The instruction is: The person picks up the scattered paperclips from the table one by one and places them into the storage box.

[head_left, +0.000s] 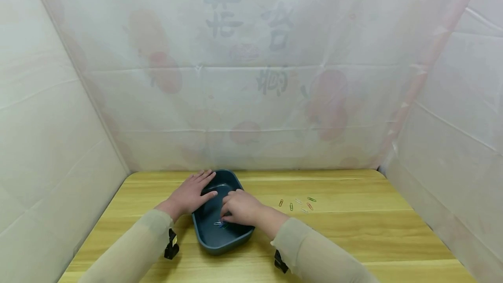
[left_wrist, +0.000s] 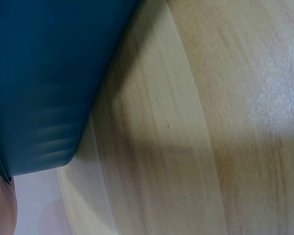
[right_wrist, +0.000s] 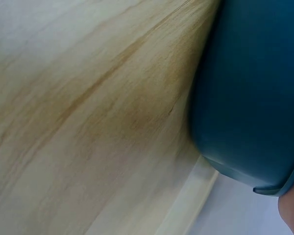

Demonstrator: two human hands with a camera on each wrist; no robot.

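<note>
Left hand [head_left: 191,194] flat, I am steadying the tray [head_left: 218,240]; right hand [head_left: 240,208] pinching a light, springy, slippery paperclip [head_left: 218,223] edgewise.

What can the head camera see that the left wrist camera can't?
Only the head view shows both hands: the left hand resting on the tray's rim, the right hand reaching inside it. It also shows paper clips lying on the table and a clip in the tray. Only the left wrist view shows the tray's outer wall up close. Both show the blue tray and wooden table.
</note>
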